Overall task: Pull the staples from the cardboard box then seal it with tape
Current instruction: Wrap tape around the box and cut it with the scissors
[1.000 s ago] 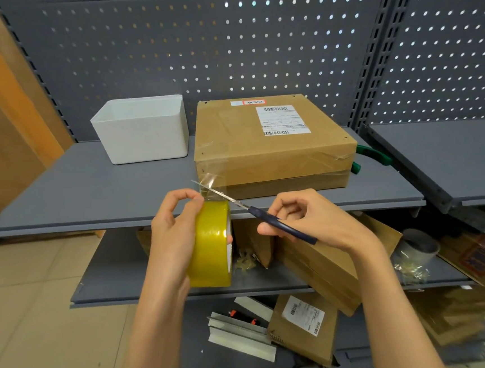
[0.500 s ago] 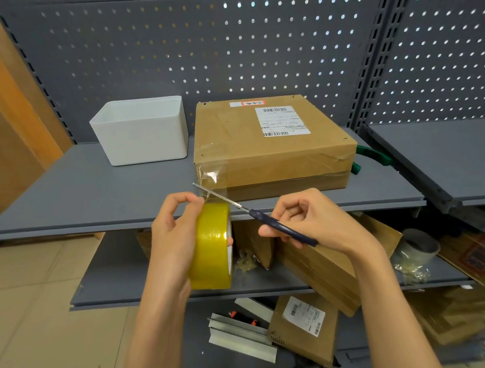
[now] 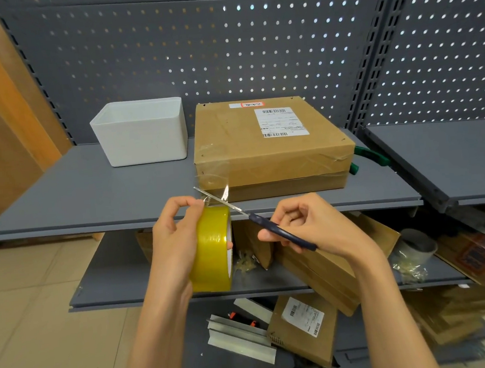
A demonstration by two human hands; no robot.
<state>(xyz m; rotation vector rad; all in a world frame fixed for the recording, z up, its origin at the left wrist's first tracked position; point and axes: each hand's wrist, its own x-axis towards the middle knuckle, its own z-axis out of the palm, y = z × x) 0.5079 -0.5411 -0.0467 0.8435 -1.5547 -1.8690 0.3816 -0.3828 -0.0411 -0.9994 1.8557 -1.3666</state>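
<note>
We are working in front of the cardboard box [image 3: 272, 149], which is lying flat on the upper shelf [image 3: 89, 194], just right of the white bin [image 3: 141, 132] and touching the pegboard side of the shelf at its far edge. Its label is facing up, and clear tape is already running along its near top edge.

Grip state: our left hand [image 3: 176, 242] is grasping the yellow tape roll [image 3: 212, 251], thumb and forefinger pinching the loose tape end at the top of the roll. Our right hand [image 3: 312, 227] is clenched around the dark handle of the scissors [image 3: 256, 219].

We are judging that the strip between roll and box is being cut, so one sealing pass is nearly done.

Risks from here:
- The cut end may be falling back onto the roll and sticking, if the left pinch is letting go too early.
- The loose flap of tape at the box's near left corner may be folding onto itself before we are pressing it down.
- The blades are passing very near the left fingertips; a slip would nick them.

Orientation: the scissors' long axis is running from lower right to upper left, tips pointing toward the box's near left corner. The roll is standing on edge in front of the box, its open core facing right.
</note>
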